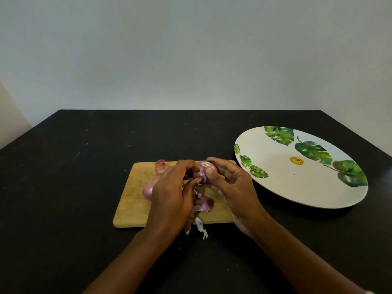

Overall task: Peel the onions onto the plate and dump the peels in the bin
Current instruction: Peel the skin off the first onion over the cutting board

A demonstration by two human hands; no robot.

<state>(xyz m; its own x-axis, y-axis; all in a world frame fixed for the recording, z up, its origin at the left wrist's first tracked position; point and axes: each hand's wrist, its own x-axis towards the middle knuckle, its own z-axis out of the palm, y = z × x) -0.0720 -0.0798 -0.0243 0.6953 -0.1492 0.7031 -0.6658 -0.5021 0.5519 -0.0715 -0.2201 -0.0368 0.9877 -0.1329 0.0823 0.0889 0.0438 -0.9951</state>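
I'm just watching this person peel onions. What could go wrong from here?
Peels may scatter: a scrap already lies off the cutting board on the table, and the plate beside it has caught none. The held onion, gripped between the left hand and right hand, might slip and roll. The second onion lies loose by the left hand and could get nudged off the board.

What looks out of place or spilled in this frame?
A pale peel scrap lies past the near edge of the cutting board, on the black table; the plate bears a yellow spot at its centre.
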